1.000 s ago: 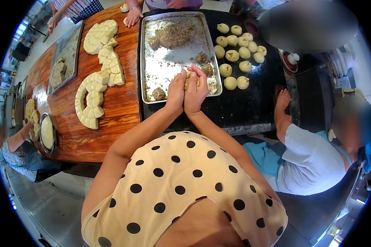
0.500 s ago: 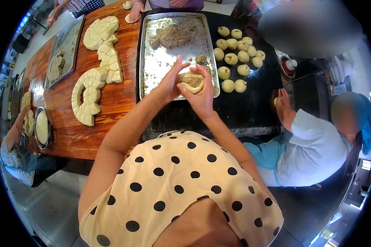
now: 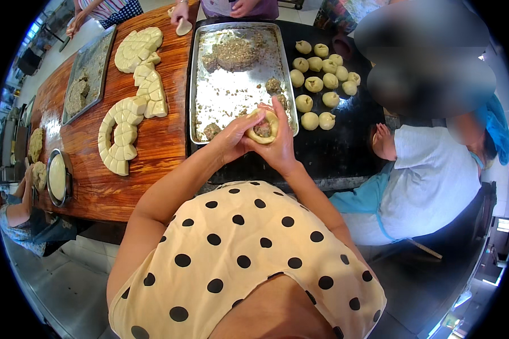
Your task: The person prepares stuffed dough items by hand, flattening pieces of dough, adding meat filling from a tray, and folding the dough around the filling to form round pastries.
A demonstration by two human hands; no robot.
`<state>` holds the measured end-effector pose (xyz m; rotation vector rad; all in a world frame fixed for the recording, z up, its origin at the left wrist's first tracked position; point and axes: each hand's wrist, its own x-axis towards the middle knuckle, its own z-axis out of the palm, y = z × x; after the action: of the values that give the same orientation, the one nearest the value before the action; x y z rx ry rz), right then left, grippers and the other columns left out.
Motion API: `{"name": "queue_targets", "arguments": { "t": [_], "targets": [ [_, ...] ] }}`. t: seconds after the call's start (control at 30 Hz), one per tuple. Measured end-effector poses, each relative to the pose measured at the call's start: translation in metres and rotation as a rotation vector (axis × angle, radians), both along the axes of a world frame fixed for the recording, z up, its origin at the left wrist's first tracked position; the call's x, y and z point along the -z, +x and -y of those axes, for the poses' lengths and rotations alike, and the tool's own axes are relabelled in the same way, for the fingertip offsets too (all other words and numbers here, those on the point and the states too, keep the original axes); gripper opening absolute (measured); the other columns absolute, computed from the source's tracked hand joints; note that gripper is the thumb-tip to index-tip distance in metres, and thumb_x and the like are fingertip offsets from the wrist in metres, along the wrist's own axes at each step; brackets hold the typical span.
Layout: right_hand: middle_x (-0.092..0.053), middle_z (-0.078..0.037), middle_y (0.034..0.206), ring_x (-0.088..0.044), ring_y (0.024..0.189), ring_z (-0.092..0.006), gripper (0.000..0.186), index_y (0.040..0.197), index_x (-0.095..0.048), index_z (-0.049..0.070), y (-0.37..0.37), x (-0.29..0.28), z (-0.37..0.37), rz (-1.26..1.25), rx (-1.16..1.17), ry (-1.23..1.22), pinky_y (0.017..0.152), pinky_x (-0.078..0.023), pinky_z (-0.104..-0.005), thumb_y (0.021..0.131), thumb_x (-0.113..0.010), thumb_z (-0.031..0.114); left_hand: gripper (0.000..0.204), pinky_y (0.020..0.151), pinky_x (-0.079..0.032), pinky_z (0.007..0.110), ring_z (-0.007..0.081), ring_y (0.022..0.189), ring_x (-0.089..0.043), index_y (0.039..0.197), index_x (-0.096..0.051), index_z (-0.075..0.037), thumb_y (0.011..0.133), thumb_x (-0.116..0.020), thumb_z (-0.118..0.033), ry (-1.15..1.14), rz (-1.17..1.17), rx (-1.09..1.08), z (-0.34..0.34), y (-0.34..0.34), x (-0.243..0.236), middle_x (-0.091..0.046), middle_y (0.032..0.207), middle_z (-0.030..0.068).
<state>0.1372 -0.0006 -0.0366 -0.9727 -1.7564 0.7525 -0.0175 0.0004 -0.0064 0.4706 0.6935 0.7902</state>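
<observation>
Near the lower edge of the metal tray [image 3: 194,85], my left hand [image 3: 236,134] and my right hand [image 3: 280,148] are wrapped round a pale dough wrapper [image 3: 271,135] with speckled brown filling [image 3: 262,127] in its open middle. The left fingers lie along its rim; the right hand cups it from below and the right. Inside the tray are a mound of filling [image 3: 232,53], small filling lumps [image 3: 212,131] and scattered bits. Right of the tray, several round pale buns [image 3: 314,84] sit on the black surface.
The wooden table [image 3: 79,181] holds cut dough pieces [image 3: 120,141], a second tray [image 3: 104,51] and a steel bowl [image 3: 57,177]. A co-worker [image 3: 407,181] sits close at my right; another [image 3: 17,217] works at far left. Others stand opposite, one hand [image 3: 180,11] with a dough disc.
My hands have gone from pressed together to cupped, exposing the dough and filling, and sit slightly lower than a second ago. The co-worker at right has leaned forward; the hand opposite lifts a disc.
</observation>
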Motion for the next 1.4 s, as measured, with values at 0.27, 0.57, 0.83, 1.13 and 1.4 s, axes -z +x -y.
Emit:
{"name": "queue_targets", "arguments": {
  "t": [0.27, 0.57, 0.83, 1.13, 1.4],
  "targets": [
    [-0.062, -0.012, 0.127, -0.055, 0.122, -0.0374, 0.088, 0.14, -0.047, 0.005, 0.011, -0.023, 0.008, 0.1, -0.033, 0.25, 0.106, -0.042, -0.046, 0.062, -0.087, 0.014, 0.058, 0.1, -0.048, 0.03, 0.013, 0.115, -0.059, 0.149, -0.037, -0.009, 0.101, -0.059, -0.034, 0.138, -0.198, 0.12, 0.007, 0.001, -0.017, -0.059, 0.126, 0.0042],
    [-0.065, -0.014, 0.124, -0.057, 0.123, -0.0372, 0.066, 0.13, -0.058, 0.002, 0.012, -0.032, 0.012, -0.022, 0.008, 0.169, 0.11, -0.041, -0.045, 0.07, -0.082, 0.015, 0.052, 0.094, -0.047, 0.029, 0.0139, 0.109, -0.059, 0.138, -0.048, -0.003, 0.105, -0.046, -0.044, 0.338, -0.324, 0.139, 0.0, 0.005, -0.02, -0.061, 0.12, 0.0062],
    [-0.062, -0.022, 0.13, -0.055, 0.128, -0.0335, 0.051, 0.143, -0.045, -0.004, -0.008, -0.034, 0.007, -0.182, 0.067, 0.155, 0.113, -0.036, -0.0457, 0.098, -0.057, 0.016, 0.057, 0.095, -0.045, 0.028, 0.0172, 0.103, -0.058, 0.123, -0.06, 0.004, 0.108, -0.037, -0.046, 0.615, -0.738, -0.228, 0.012, 0.028, -0.023, -0.065, 0.112, 0.0102],
    [-0.055, -0.022, 0.134, -0.05, 0.13, -0.0403, 0.061, 0.125, -0.055, 0.004, -0.005, -0.041, 0.009, 0.004, -0.026, 0.288, 0.108, -0.039, -0.0463, 0.075, -0.085, 0.022, 0.087, 0.114, -0.033, 0.038, 0.0322, 0.139, -0.039, 0.161, -0.003, -0.018, 0.095, -0.016, -0.074, 0.559, -0.376, -0.075, 0.008, 0.009, -0.046, -0.029, 0.156, 0.0204],
    [-0.065, -0.012, 0.112, -0.063, 0.104, -0.0216, 0.024, 0.104, -0.063, 0.001, -0.011, -0.049, 0.017, -0.4, -0.015, 0.008, 0.098, -0.048, -0.0371, 0.082, -0.074, 0.005, 0.074, 0.11, -0.039, 0.041, 0.0243, 0.128, -0.052, 0.146, -0.04, -0.002, 0.103, -0.026, -0.061, 0.238, 0.181, -0.162, 0.005, 0.02, -0.03, -0.052, 0.14, 0.0174]
  ]
}}
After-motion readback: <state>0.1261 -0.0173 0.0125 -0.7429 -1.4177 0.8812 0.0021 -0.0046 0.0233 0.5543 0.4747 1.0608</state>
